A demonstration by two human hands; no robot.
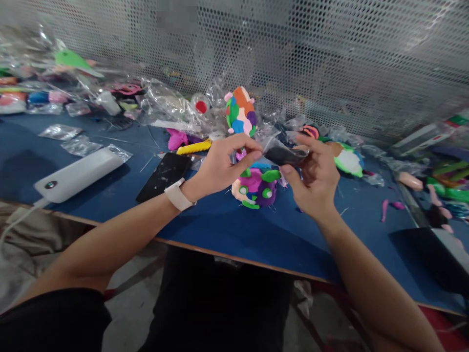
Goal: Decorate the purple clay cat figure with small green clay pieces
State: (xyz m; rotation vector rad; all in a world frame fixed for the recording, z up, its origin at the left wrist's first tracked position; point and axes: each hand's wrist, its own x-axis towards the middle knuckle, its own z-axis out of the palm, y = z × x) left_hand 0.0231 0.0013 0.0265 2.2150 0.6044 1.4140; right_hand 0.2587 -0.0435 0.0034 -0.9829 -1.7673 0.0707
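Note:
A clear plastic bag with black modelling clay [282,153] in it hangs between my two hands, above the blue table [234,234]. My left hand [229,161] pinches the bag's left edge between thumb and forefinger. On the other side my right hand [315,176] grips the dark, filled end. Just below them a many-coloured clay figure [256,188] with white-and-green eyes sits on the table, its top partly hidden by the hands and bag. Behind stands a second patchwork clay figure [241,112], upright.
A black phone [164,176] and a yellow ridged tool [194,147] lie left of the figure. Farther left is a white corded device [80,173]. Crumpled bags [168,105] line the perforated metal panel [256,39]. At right are a green-white clay piece [348,160] and a dark box [436,254].

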